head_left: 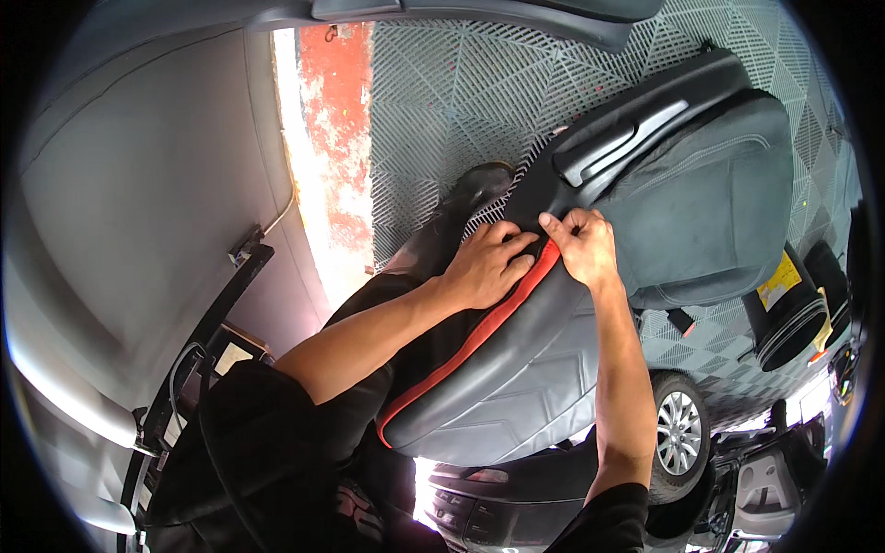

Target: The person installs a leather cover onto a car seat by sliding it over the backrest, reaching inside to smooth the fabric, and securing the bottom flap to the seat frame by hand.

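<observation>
Below my right hand [587, 247], which pinches its far end, the red strip [493, 325] edges the seat backrest [516, 396]; beside it, my left hand [485, 267] is half-curled, whether gripping I cannot tell.

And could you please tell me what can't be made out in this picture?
All in the head view:
Whether the red strip runs on past the right hand: covered by that hand.
What that hand's curled fingers grip: hidden by the hand itself.
The seat's underside: faces away from the camera.
The dark panel: cut off by the top edge.
</observation>
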Motion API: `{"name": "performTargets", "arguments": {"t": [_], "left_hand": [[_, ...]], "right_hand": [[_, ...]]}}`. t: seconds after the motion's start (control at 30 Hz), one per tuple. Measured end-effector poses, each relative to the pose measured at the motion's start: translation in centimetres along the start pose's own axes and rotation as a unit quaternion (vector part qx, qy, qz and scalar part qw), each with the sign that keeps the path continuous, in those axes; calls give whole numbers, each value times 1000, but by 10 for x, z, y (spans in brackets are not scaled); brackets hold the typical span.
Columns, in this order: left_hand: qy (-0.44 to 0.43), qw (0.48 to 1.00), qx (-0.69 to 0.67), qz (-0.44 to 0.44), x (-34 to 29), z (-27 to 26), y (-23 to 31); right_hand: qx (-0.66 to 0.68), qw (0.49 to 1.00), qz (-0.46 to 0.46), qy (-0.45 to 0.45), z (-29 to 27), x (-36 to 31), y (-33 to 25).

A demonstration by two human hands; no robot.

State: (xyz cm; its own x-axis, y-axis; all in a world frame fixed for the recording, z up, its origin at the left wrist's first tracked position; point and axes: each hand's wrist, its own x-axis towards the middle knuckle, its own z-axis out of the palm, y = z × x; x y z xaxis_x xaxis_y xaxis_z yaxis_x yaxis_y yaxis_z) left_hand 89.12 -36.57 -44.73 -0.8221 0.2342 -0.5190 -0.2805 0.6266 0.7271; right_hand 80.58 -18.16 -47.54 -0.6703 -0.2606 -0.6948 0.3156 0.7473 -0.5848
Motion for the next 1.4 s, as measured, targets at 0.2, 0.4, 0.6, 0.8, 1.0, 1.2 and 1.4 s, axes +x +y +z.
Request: {"name": "performTargets", "arguments": {"t": [0.2, 0.4, 0.6, 0.8, 1.0, 1.2, 1.4], "left_hand": [[42, 992, -112, -40, 30, 10, 10], [101, 990, -97, -8, 31, 29, -4], [13, 998, -38, -53, 45, 11, 23], [-118, 942, 227, 219, 68, 35, 119], [-330, 817, 439, 174, 46, 101, 120], [-335, 786, 499, 146, 63, 124, 124], [-352, 781, 506, 97, 75, 142, 140]], "right_hand": [[-108, 992, -28, 65, 18, 6, 15], [-98, 981, -55, 156, 28, 10, 22], [-71, 970, -22, 229, 17, -2, 31], [-25, 920, 143, 364, -1, -115, 111], [-38, 929, 302, 210, 38, -170, 141], [-24, 932, 272, 238, 40, -166, 156], [-13, 935, 255, 245, 32, -169, 167]]}}
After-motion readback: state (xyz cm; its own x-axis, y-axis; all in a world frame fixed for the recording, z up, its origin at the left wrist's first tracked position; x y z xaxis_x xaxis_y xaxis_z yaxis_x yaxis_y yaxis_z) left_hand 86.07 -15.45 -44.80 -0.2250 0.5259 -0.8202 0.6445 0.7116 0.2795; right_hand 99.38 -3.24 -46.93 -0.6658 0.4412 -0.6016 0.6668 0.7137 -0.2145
